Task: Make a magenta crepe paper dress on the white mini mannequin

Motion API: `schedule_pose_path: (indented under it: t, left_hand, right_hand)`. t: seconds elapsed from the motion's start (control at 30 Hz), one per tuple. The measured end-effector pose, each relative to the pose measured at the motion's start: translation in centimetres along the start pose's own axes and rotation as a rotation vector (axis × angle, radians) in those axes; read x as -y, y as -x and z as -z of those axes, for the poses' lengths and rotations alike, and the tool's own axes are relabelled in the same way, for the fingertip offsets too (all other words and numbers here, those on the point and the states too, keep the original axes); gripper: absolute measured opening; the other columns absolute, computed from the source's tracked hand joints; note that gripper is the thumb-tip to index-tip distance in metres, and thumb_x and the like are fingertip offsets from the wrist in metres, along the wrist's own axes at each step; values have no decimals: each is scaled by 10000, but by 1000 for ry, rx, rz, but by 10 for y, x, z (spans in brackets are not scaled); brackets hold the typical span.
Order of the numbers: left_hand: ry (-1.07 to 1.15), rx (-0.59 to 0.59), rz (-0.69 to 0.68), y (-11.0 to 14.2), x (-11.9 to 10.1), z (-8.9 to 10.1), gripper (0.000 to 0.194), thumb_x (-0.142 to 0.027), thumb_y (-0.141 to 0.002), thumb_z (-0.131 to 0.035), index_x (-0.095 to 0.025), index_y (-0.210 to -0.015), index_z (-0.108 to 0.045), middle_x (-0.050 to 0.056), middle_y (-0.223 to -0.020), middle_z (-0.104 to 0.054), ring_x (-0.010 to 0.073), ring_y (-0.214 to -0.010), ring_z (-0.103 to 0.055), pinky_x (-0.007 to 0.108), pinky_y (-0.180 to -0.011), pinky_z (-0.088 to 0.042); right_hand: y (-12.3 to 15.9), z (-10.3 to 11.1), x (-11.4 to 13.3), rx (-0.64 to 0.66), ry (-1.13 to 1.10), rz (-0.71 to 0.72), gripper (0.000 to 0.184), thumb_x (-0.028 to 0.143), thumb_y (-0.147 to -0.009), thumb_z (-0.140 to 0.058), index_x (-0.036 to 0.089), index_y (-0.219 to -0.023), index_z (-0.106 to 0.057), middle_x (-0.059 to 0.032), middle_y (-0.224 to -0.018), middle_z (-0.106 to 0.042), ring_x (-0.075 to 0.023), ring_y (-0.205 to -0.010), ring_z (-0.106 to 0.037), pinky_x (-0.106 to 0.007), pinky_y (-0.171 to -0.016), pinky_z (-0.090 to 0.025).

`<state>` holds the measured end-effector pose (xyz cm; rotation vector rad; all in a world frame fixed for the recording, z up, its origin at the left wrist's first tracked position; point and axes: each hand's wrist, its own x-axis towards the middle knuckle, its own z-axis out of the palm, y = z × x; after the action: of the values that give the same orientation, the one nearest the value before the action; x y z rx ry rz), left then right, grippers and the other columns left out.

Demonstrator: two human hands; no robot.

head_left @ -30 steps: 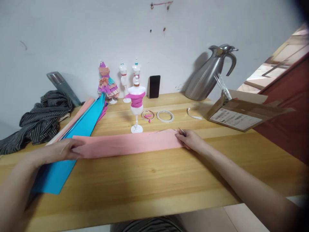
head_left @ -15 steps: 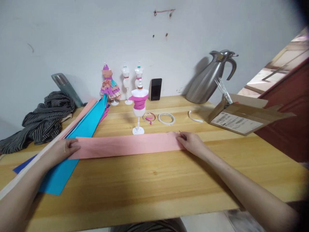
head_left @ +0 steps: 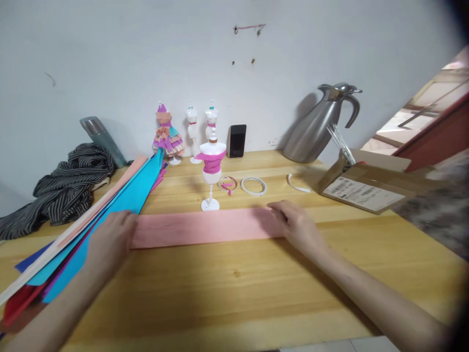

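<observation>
A long pink strip, apparently crepe paper [head_left: 201,228], stretches sideways across the wooden table [head_left: 234,298]. My left hand [head_left: 114,234], somewhat blurred, is closed on its left end. At the opposite end, my right hand [head_left: 298,225] has its fingers bent over the strip and closed on it; its fingertips are partly hidden. Just behind the strip stands a small white dress form [head_left: 212,178], upright on a round base, with a magenta wrap [head_left: 212,161] around its chest. Beside and beneath my left forearm lie several coloured strips, the bright blue one [head_left: 130,193] uppermost.
Behind are a doll-size ruffled dress [head_left: 168,137] on a stand, two more white forms [head_left: 192,124], a phone [head_left: 237,141] and a white tape roll [head_left: 253,186]. A steel jug [head_left: 311,127] and cardboard box [head_left: 361,188] stand right; striped cloth [head_left: 80,176] and a bottle [head_left: 102,142] left.
My left hand has moved right, and the pink strip's left end now lies farther right, off the blue strip. My right hand has shifted slightly. The view has tilted a little upward.
</observation>
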<state>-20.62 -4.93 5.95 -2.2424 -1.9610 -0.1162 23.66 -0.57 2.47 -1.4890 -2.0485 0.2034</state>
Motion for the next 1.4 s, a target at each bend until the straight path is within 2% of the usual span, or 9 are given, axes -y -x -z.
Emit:
schedule_pose_path:
  t: [0.07, 0.17, 0.33, 0.6, 0.77, 0.93, 1.0, 1.13, 1.4]
  left_hand:
    - [119, -48, -275, -2, -26, -8, 422, -281, -941, -304, -193, -1190, -633, 142, -1307, -611, 294, -1236, -528, 439, -1048, -404]
    - [258, 144, -537, -8, -61, -22, 568, -465, -964, -340, -215, -1473, -370, 103, -1545, -359, 272, -1424, -328, 428, -1150, -309]
    - [294, 334, -418, -15, -71, -34, 708, -573, -955, -276, -161, -1528, -221, 143, -1598, -152, 307, -1484, -125, 512, -1192, -151]
    - [436, 242, -333, -22, -51, -32, 525, -401, -993, -284, -175, -1458, -377, 120, -1577, -280, 249, -1455, -262, 444, -1175, -263]
    - [248, 175, -233, -40, -35, -27, 279, -189, -927, -365, -132, -1073, -596, 160, -1158, -619, 278, -1111, -540, 457, -973, -407]
    - [255, 233, -148, -56, -23, -22, 126, -271, -843, -541, -154, -869, -578, 109, -970, -593, 238, -935, -532, 345, -816, -414]
    - [250, 257, -139, -61, -21, -18, 113, -270, -803, -576, -157, -802, -571, 91, -922, -595, 221, -879, -536, 316, -756, -403]
    - [227, 275, -137, -60, -22, 1, 83, -224, -790, -527, -176, -722, -532, 50, -780, -589, 187, -716, -511, 286, -600, -321]
    - [-75, 369, -58, -50, -31, 98, 193, -37, -668, -515, -210, -705, -591, 7, -644, -561, 187, -651, -536, 283, -610, -294]
  right_hand:
    - [3, -11, 18, 153, -130, 242, 403, 164, -928, -365, 233, -1217, -638, -102, -1226, -670, -227, -1152, -616, -386, -990, -484]
    - [5, -35, 34, 326, -174, 410, 473, 163, -943, -381, 209, -1397, -507, -102, -1477, -469, -241, -1386, -410, -454, -1131, -377]
    - [6, -51, 6, 327, -74, 269, 449, 243, -952, -395, 169, -1367, -548, -138, -1469, -455, -308, -1399, -366, -564, -1138, -327]
    - [-3, -32, -63, 184, -24, 85, 390, 306, -927, -388, 234, -1173, -683, -92, -1346, -605, -289, -1206, -600, -498, -1053, -470]
    - [-22, -32, -60, 208, 165, 142, 399, 333, -904, -410, 204, -1148, -698, -127, -1238, -670, -328, -1107, -638, -464, -908, -541]
    - [-34, -28, -50, 266, 196, 96, 409, 395, -896, -439, 226, -1200, -654, -130, -1085, -676, -282, -875, -683, -387, -748, -541]
    - [-39, -25, -47, 290, 191, 69, 326, 346, -844, -478, 210, -1044, -697, -123, -973, -666, -263, -785, -669, -371, -707, -521]
    - [-47, -15, -43, 329, 125, 17, 112, 295, -739, -555, 214, -663, -573, -74, -734, -620, -215, -617, -578, -333, -585, -431]
    - [-50, 4, -27, 656, -294, -2, 342, 450, -765, -625, 181, -603, -490, 34, -580, -431, -118, -573, -394, -250, -550, -324]
